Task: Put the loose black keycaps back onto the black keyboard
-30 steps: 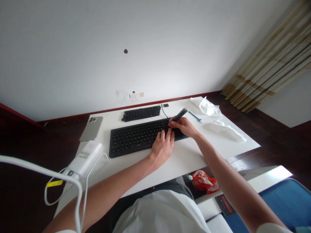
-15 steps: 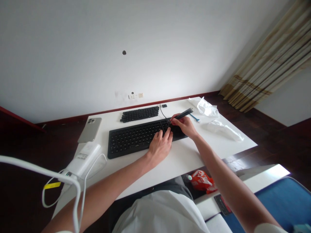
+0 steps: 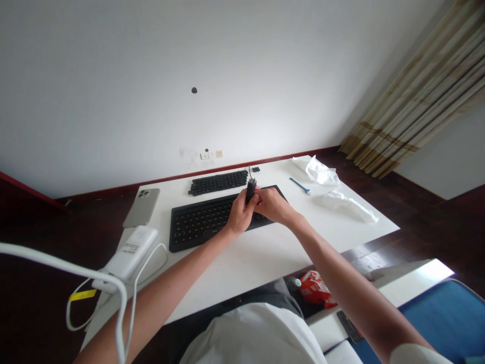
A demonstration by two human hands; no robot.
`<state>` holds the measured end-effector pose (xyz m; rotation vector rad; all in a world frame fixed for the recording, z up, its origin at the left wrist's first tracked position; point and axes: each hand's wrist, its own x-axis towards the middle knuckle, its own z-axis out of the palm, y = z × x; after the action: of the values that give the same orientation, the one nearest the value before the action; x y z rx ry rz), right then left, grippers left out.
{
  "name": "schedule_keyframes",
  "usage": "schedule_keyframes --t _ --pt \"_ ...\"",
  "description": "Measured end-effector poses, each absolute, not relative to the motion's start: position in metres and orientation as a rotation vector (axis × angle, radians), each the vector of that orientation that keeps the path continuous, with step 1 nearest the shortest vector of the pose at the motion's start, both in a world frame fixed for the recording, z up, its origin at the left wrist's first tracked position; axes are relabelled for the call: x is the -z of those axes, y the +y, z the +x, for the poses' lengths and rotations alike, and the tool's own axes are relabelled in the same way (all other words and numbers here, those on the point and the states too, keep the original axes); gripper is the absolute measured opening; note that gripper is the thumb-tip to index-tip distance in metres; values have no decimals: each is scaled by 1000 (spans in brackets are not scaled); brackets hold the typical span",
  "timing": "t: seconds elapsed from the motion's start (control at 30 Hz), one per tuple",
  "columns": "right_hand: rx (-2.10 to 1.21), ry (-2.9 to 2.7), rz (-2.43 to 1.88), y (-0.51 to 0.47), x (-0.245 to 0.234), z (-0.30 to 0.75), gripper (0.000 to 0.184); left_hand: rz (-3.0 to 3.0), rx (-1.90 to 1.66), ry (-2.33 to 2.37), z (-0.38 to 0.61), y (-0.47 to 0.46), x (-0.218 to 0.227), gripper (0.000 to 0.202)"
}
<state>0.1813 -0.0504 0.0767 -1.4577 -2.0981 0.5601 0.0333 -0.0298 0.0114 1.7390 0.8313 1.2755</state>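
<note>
On the near left corner of the table (image 3: 265, 253) a white charger (image 3: 131, 252) is laid, partly over the edge. Further in, a black keyboard (image 3: 200, 222) is set across the middle of the table, roughly parallel to its near edge.

Above the right half of this keyboard the two hands are brought together. A dark tool (image 3: 250, 189) is held upright between them, clear of the keys. The left hand (image 3: 238, 216) is curled, its fingertips closed on the lower part of the tool. The right hand (image 3: 272, 207) is pinched on the same tool from the other side. What the tool's tip looks like cannot be told.

The step in hand is judged to be work on the tool itself, a regrip or an adjustment, rather than work on the keys. A next move would call for a steady one-handed hold and a careful lowering of the tip between the keys.

At the left edge a phone (image 3: 142, 207) is laid face down. Along the far edge a smaller set of keys (image 3: 219, 182) and a small black piece (image 3: 256, 169) are seen. Towards the far right corner a blue pick (image 3: 300, 185) and two crumpled white wrappers (image 3: 321, 172) (image 3: 346, 205) are left well apart from the hands.
</note>
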Motion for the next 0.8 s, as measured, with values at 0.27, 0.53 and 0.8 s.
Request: schedule_keyframes --t 0.27,0.53,0.8 --pt "-535 -2153 -1371 -31 -46 230 34 1132 -1355 923 17 0 -2 55" --pt "-470 -2312 -1392 -17 -38 223 26 1207 -1331 888 17 0 2 51" --pt "-398 -1982 -1403 41 -47 256 29 1202 -1333 867 15 2 3 47"
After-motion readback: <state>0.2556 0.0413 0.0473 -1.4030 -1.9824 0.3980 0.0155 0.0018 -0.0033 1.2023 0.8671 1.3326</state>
